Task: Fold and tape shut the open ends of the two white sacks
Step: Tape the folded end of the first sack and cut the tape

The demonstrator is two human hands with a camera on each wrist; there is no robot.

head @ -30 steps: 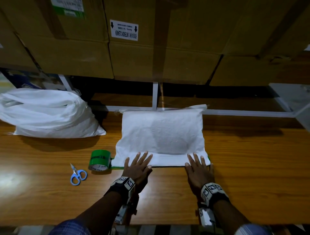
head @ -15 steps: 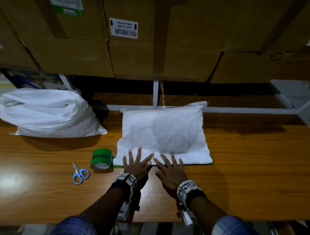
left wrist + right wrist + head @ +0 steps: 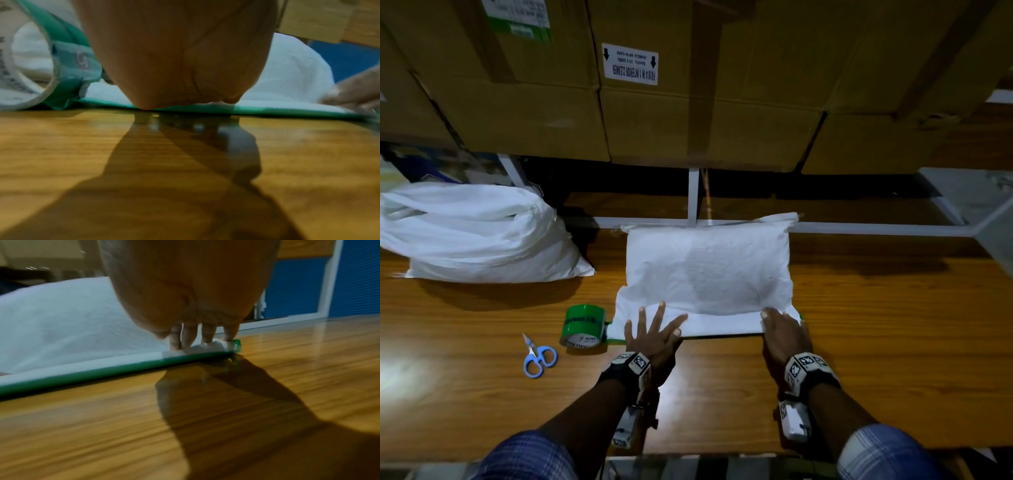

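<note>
A filled white sack [image 3: 707, 270] lies flat on the wooden table [image 3: 876, 359], its near end folded over with a strip of green tape [image 3: 102, 374] along the fold's edge. My left hand [image 3: 654, 329] lies flat with spread fingers on the fold's left part. My right hand [image 3: 779, 329] presses the fold's right end with straight fingers [image 3: 189, 339], beside the tape's right tip. A second white sack [image 3: 479, 233] sits bulging at the far left. The green tape roll [image 3: 582, 325] stands just left of the near sack, its strip [image 3: 68, 78] still joined to it.
Blue-handled scissors [image 3: 537, 356] lie left of the tape roll. Stacked cardboard boxes [image 3: 654, 102] overhang the table's far side above a white metal rail [image 3: 859, 228]. Bare tabletop spreads to the right and toward me.
My right hand slid left along the fold to meet the left hand, then back out to the fold's right end. The left hand stayed pressing the left part.
</note>
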